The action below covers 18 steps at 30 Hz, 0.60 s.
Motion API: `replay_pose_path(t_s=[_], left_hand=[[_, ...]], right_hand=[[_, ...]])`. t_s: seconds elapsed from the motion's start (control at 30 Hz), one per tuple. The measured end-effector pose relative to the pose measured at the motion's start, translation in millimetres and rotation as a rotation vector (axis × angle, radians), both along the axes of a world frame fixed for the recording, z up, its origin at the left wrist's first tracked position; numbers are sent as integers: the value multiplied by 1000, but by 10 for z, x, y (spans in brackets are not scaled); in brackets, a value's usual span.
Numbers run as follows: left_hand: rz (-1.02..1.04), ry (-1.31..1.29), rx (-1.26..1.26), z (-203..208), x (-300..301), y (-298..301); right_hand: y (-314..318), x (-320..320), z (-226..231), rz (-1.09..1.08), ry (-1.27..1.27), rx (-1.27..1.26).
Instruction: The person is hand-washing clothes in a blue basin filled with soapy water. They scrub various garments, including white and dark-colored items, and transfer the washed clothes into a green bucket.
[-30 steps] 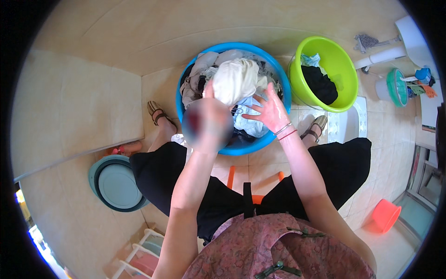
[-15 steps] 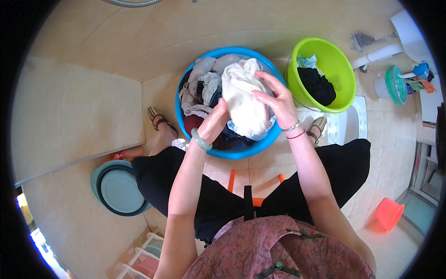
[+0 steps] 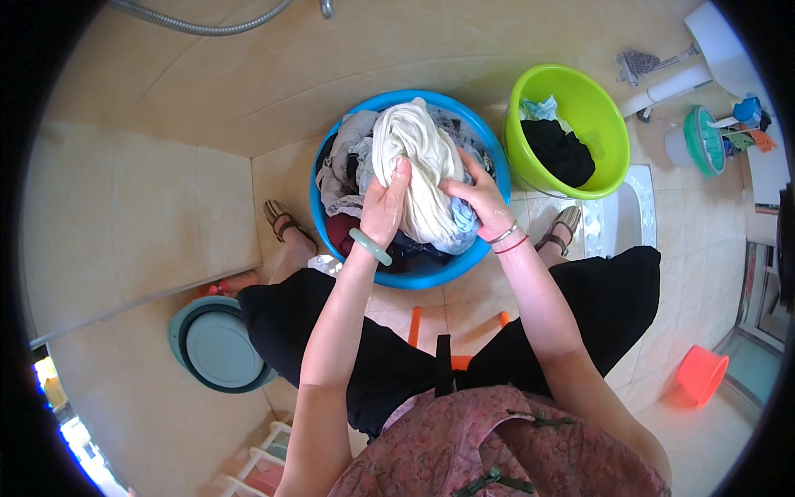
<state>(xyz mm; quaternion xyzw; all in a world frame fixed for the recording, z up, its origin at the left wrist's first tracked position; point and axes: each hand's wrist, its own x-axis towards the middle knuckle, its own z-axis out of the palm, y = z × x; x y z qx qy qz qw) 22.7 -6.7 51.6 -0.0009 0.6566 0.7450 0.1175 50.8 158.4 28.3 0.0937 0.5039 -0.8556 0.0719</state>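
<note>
A bunched white cloth garment [image 3: 416,157] is held between my two hands over a round blue basin [image 3: 401,282]. My left hand [image 3: 384,205] grips its left side, thumb on top, with a pale green bangle at the wrist. On the garment's right side my right hand [image 3: 483,199] has its thumb and fingers closed around the wet folds. Beneath and around it, the basin holds soaking laundry: greyish garments [image 3: 339,170], a dark red piece [image 3: 342,230] and dark cloth. Light blue fabric [image 3: 465,219] shows beside my right hand.
A lime green bucket [image 3: 609,137] with black cloth [image 3: 556,153] stands right of the basin, beside a white squat toilet [image 3: 636,211]. Grey-green basins [image 3: 222,352] lie at left. An orange stool [image 3: 415,325] is under me; a coral bucket [image 3: 701,377] sits at right.
The white garment has gone from a rounded bundle to longer, gathered folds. My right hand has moved down and left, nearer the left one. The view has shifted slightly.
</note>
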Motion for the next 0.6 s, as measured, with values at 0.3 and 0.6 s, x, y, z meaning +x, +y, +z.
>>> replay_pose_path(t_s=[0.3,0.6], left_hand=[[-23,-156,225,75,-129,307],[-416,-343,232,186,-428,1657]], right_hand=[[530,5,-365,-386,25,-364],[1208,-39,-387,-739,15,-572]])
